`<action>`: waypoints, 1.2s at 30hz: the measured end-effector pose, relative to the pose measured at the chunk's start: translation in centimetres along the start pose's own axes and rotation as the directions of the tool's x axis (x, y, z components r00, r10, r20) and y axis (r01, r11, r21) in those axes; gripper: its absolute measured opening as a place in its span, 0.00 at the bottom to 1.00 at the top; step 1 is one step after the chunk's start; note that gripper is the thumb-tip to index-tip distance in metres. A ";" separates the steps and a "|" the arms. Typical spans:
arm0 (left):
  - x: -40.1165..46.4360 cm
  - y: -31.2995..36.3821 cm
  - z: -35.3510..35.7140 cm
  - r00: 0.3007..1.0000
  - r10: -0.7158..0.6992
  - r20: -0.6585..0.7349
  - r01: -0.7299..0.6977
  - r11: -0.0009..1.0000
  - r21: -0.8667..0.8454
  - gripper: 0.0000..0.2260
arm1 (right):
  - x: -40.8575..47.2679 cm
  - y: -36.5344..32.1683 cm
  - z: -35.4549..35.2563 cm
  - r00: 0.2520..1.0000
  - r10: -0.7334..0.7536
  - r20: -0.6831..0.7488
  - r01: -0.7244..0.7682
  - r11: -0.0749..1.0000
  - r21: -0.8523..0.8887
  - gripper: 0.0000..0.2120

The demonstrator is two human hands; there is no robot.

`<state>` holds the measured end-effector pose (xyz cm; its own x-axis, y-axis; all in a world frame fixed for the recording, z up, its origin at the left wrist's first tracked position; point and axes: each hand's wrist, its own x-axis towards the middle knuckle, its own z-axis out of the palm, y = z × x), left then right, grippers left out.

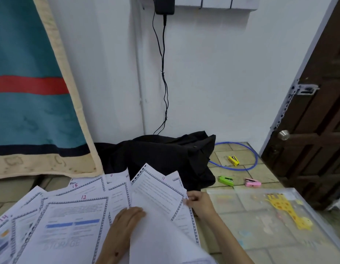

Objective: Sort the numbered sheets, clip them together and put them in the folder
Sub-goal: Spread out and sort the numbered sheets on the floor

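Several numbered sheets lie fanned out on the tiled floor: sheet 12 (74, 225) in front, sheet 15 (85, 186) behind it, sheet 14 (7, 231) at the far left. My right hand (200, 202) pinches the right edge of sheet 11 (157, 191), which is lifted and tilted. My left hand (125, 220) lies flat with straight fingers on the sheets, partly under a raised blank-looking sheet (161, 239). A clear plastic folder with a yellow giraffe print (260, 221) lies to the right on the floor.
Three small staplers lie on the tiles beyond the folder: green (226, 180), pink (252, 182), yellow (233, 160). A black garment (165, 155) is heaped behind the sheets. A blue hoop (255, 159), a brown door (317, 121) and a hanging rug (32, 92) border the area.
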<state>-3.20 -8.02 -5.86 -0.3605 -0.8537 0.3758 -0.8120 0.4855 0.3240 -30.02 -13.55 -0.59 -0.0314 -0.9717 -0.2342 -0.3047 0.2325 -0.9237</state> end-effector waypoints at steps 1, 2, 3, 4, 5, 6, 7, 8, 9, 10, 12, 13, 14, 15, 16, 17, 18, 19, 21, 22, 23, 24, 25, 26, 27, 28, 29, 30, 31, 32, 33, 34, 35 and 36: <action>0.1 0.0 -0.1 1.000 0.003 -0.009 -0.003 1.000 0.024 0.18 | -0.1 0.0 0.0 1.000 -0.008 -0.030 0.009 0.999 0.031 0.07; 0.2 0.1 -0.2 1.000 0.014 -0.024 -0.013 0.999 0.039 0.16 | -0.2 0.2 -0.2 0.999 -0.013 -0.052 0.019 0.993 0.113 0.07; 0.2 0.2 -0.3 0.999 0.020 -0.032 -0.019 0.999 0.045 0.15 | -0.4 0.4 -0.4 0.997 0.006 -0.080 0.011 0.980 0.201 0.04; 0.2 0.2 -0.3 0.999 0.024 -0.034 -0.023 0.999 0.038 0.16 | -0.6 0.6 -0.9 0.991 0.039 -0.128 0.000 0.956 0.293 0.02; 0.0 0.2 -0.5 0.999 0.016 -0.029 -0.016 0.999 0.030 0.18 | -0.6 0.9 -1.4 0.978 0.076 -0.193 -0.002 0.933 0.359 0.03; -0.2 0.2 -0.5 0.999 0.014 -0.038 -0.012 0.999 0.036 0.18 | -0.6 1.4 -1.8 0.963 0.098 -0.251 0.012 0.915 0.403 0.04; -0.4 0.3 -0.6 0.999 0.009 -0.041 -0.007 0.999 0.039 0.17 | -0.5 1.7 -2.3 0.949 0.103 -0.299 0.031 0.911 0.411 0.05; -0.5 0.3 -0.6 0.999 0.008 -0.044 -0.006 0.999 0.043 0.16 | -0.7 1.7 -2.6 0.938 0.091 -0.334 0.059 0.909 0.412 0.05; -0.4 0.5 -0.7 0.999 0.001 -0.042 0.000 0.999 0.038 0.17 | -0.9 1.8 -2.9 0.938 0.070 -0.338 0.078 0.911 0.406 0.04; -0.4 0.6 -0.8 0.999 -0.005 -0.036 0.006 1.000 0.022 0.18 | -1.0 2.0 -3.1 0.946 0.057 -0.319 0.088 0.903 0.422 0.04; -0.1 0.9 -0.9 0.999 -0.032 -0.037 0.031 0.999 -0.013 0.18 | -1.0 2.3 -3.2 0.978 0.063 -0.199 0.033 0.895 0.445 0.07; 0.2 1.2 -1.1 0.997 -0.059 -0.045 0.058 0.998 -0.036 0.19 | -1.0 2.5 -3.2 0.991 0.053 -0.127 0.002 0.919 0.395 0.09; 0.4 1.4 -1.1 0.994 -0.097 -0.052 0.092 0.993 -0.079 0.21 | -0.9 2.4 -3.2 0.996 0.022 -0.089 0.008 0.947 0.322 0.09; 0.8 1.6 -1.2 0.987 -0.153 -0.048 0.146 0.981 -0.130 0.26 | -1.0 2.0 -3.2 0.991 -0.026 -0.131 0.057 0.968 0.245 0.05; 1.0 1.6 -1.0 0.977 -0.210 -0.037 0.202 0.967 -0.152 0.32 | -1.0 1.4 -3.4 0.964 -0.094 -0.249 0.143 0.972 0.186 0.01; 1.0 1.3 -0.8 0.960 -0.279 0.000 0.277 0.950 -0.147 0.38 | -1.2 0.2 -3.7 0.888 -0.170 -0.426 0.241 0.963 0.118 0.05; 0.9 0.8 -0.4 0.943 -0.332 0.024 0.333 0.939 -0.091 0.42 | -1.4 -1.0 -4.2 0.767 -0.241 -0.595 0.334 0.941 0.049 0.08; 0.9 0.3 -0.1 0.926 -0.371 0.065 0.374 0.926 -0.041 0.42 | -1.8 -2.5 -4.8 0.626 -0.298 -0.721 0.413 0.910 -0.017 0.10; 0.5 -0.7 0.9 0.929 -0.346 0.133 0.349 0.937 0.001 0.37 | -2.3 -5.0 -6.3 0.405 -0.373 -0.835 0.540 0.834 -0.111 0.08; 0.3 -1.1 1.5 0.945 -0.303 0.125 0.299 0.953 0.055 0.31 | -2.4 -6.1 -7.1 0.326 -0.369 -0.870 0.585 0.802 -0.121 0.07; 0.3 -0.9 1.6 0.947 -0.283 0.150 0.268 0.957 0.110 0.26 | -2.1 -6.7 -7.9 0.267 -0.338 -0.903 0.633 0.767 -0.100 0.07; 0.5 -0.6 1.6 0.946 -0.277 0.170 0.255 0.957 0.141 0.23 | -1.8 -7.2 -8.7 0.231 -0.293 -0.928 0.681 0.730 -0.062 0.06; 0.9 -0.1 1.2 0.941 -0.287 0.179 0.260 0.952 0.159 0.23 | -1.6 -7.6 -9.2 0.231 -0.242 -0.943 0.715 0.699 -0.004 0.04; 1.2 0.1 1.1 0.940 -0.297 0.167 0.269 0.948 0.173 0.27 | -1.6 -7.9 -9.5 0.256 -0.195 -0.947 0.731 0.680 0.058 0.05; 1.4 0.2 0.9 0.929 -0.318 0.189 0.287 0.942 0.174 0.32 | -1.5 -8.1 -9.7 0.282 -0.166 -0.945 0.724 0.683 0.096 0.06; 1.7 0.4 0.8 0.916 -0.338 0.216 0.303 0.936 0.179 0.37 | -1.4 -7.9 -9.7 0.309 -0.159 -0.938 0.697 0.709 0.109 0.06; 2.2 0.7 0.4 0.899 -0.365 0.240 0.329 0.927 0.177 0.41 | -1.3 -7.7 -9.6 0.345 -0.169 -0.923 0.654 0.748 0.108 0.06; 2.5 1.1 0.4 0.885 -0.393 0.248 0.359 0.917 0.174 0.43 | -1.5 -7.4 -9.2 0.394 -0.196 -0.898 0.606 0.790 0.093 0.06; 2.9 1.6 0.3 0.889 -0.400 0.222 0.370 0.914 0.163 0.45 | -1.7 -7.0 -8.7 0.452 -0.237 -0.860 0.564 0.823 0.070 0.06; 3.2 2.3 0.3 0.896 -0.404 0.184 0.383 0.913 0.141 0.47 | -2.1 -6.4 -8.1 0.513 -0.274 -0.813 0.524 0.850 0.044 0.07; 3.3 2.8 0.4 0.897 -0.412 0.160 0.392 0.909 0.141 0.51 | -2.5 -5.6 -7.4 0.571 -0.303 -0.763 0.488 0.873 0.019 0.08; 3.3 2.9 0.6 0.892 -0.424 0.158 0.401 0.902 0.158 0.57 | -3.0 -4.6 -6.6 0.638 -0.317 -0.702 0.438 0.899 -0.008 0.09; 3.4 2.9 0.7 0.875 -0.447 0.185 0.417 0.891 0.179 0.61 | -3.4 -3.4 -5.9 0.699 -0.328 -0.636 0.375 0.925 -0.064 0.08; 3.4 2.8 0.8 0.853 -0.479 0.207 0.443 0.874 0.197 0.62 | -3.8 -2.0 -5.1 0.752 -0.337 -0.567 0.299 0.940 -0.163 0.08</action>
<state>-7.02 -9.75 -4.33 -0.0137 -0.9998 -0.0145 -0.9603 0.0091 0.2789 -34.12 -10.54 3.64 -0.4607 -0.8328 0.3070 -0.4507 -0.0785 -0.8892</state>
